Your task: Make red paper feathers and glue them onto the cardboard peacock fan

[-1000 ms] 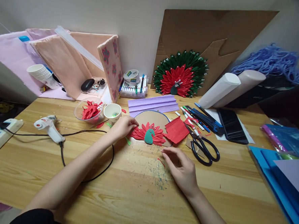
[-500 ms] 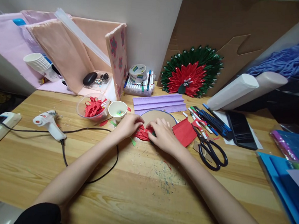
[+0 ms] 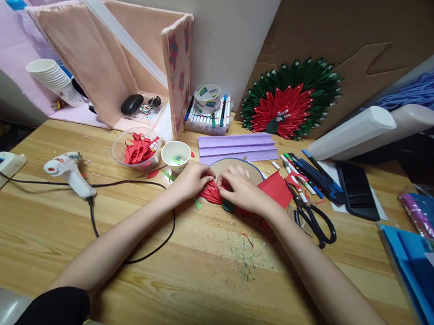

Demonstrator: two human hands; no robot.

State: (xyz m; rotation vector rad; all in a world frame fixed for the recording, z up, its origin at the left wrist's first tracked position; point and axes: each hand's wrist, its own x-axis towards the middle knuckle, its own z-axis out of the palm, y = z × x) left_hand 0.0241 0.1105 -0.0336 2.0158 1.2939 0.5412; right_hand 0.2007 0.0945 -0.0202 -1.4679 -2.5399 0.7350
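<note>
My left hand (image 3: 197,178) is closed, its thumb and fingertips pinched at a pile of red paper pieces (image 3: 211,193). Just to the right, my right hand (image 3: 240,187) has its fingertips drawn together over the same pile, also pinching red paper. The exact piece between the fingers is partly hidden. Behind my right hand lies a round cardboard disc (image 3: 255,170) with a dark blue rim. A larger red paper sheet (image 3: 280,190) spreads out beside that hand. Large black-handled scissors (image 3: 318,222) rest at its right.
Left of my hands are a paper cup (image 3: 176,156), a clear bowl (image 3: 115,151) of red scraps and a white glue gun (image 3: 69,170) with its cord looping near my left arm. Purple folded paper (image 3: 236,146), markers (image 3: 308,175) and a red-green paper peacock (image 3: 288,105) are behind.
The whole view has shifted slightly. My right hand's fingers have bunched closer together and toward the left fingertips. My left hand keeps its pinch by the red pile.
</note>
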